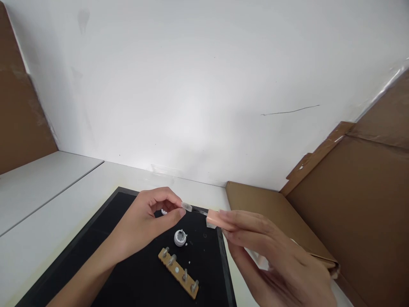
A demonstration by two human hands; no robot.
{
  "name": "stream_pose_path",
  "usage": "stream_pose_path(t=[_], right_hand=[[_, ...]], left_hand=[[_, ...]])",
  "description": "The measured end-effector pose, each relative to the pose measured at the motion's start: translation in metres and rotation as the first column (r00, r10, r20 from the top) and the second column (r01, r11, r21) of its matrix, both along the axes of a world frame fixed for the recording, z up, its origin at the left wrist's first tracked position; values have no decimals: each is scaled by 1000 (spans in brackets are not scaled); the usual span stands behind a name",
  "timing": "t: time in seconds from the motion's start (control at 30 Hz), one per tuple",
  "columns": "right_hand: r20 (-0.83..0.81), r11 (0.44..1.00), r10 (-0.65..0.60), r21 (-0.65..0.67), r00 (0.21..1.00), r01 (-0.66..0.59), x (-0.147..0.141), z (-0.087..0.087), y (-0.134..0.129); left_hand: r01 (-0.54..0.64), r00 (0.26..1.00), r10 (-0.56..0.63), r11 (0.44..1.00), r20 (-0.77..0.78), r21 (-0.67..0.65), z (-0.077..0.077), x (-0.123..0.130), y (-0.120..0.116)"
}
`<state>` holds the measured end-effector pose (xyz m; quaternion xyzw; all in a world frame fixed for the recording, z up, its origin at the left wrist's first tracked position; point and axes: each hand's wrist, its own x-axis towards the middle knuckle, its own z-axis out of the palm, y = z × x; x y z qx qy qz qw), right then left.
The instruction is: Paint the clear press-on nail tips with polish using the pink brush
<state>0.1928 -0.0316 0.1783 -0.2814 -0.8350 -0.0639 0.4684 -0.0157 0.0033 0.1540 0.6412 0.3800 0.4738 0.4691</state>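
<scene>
My left hand (pixel 159 213) pinches a small translucent whitish piece (pixel 186 207) between thumb and forefinger. Closed around a thin tool with a peach-coloured handle (pixel 217 219) is my right hand (pixel 268 247). The tool's dark, narrow end (pixel 200 211) reaches left to the small piece; whether they touch, I cannot tell. Below the hands, a small white jar (pixel 180 238) with grey stuff inside stands uncapped on a black mat (pixel 140 273). Closer to me lies a wooden strip (pixel 179 275) with several greyish pegs on it.
Behind the tool handle sits a small pale block (pixel 211 223). White crumbs dot the mat. A cardboard sheet (pixel 255 200) lies at the right, with a cardboard wall (pixel 377 187) beyond it. Another cardboard panel (pixel 25 98) stands left, and a white wall (pixel 191 85) closes the back.
</scene>
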Motion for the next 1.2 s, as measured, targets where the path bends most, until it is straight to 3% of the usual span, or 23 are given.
stream_pose_path(t=[0.23,0.93,1.2], right_hand=[[8,998,46,-38,999,-46,-8,1,2],[77,987,1,-157,997,12,0,1,1],[-194,975,-90,-219,977,47,-1,-5,-3]], left_hand=[[16,998,-13,998,-62,55,1,5,-1],[3,999,-1,999,-36,45,-1,5,0],[-13,999,16,998,-32,68,-6,5,3]])
